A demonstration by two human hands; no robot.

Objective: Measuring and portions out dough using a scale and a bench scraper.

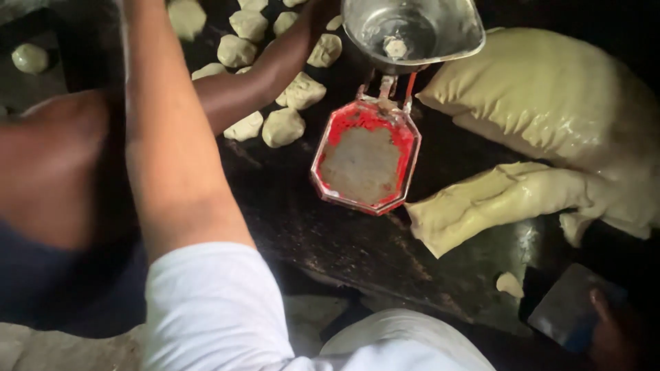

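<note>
My left arm, in a white sleeve (206, 302), reaches up past the top edge of the view, so my left hand is out of sight. At the bottom right my right hand (612, 326) grips a flat metal dough scraper (567, 306), though it is dim there. A big mass of pale dough (550, 103) lies on the dark table (330, 240), with a cut strip of dough (495, 203) in front of it. A small scrap of dough (509, 283) lies near the scraper.
A weighing scale with a red-rimmed dial (364, 161) stands mid-table; its metal pan (440, 31) holds one small dough piece (395, 47). Several dough lumps (282, 127) lie at the back left. Another person's bare arm (261, 79) reaches among them.
</note>
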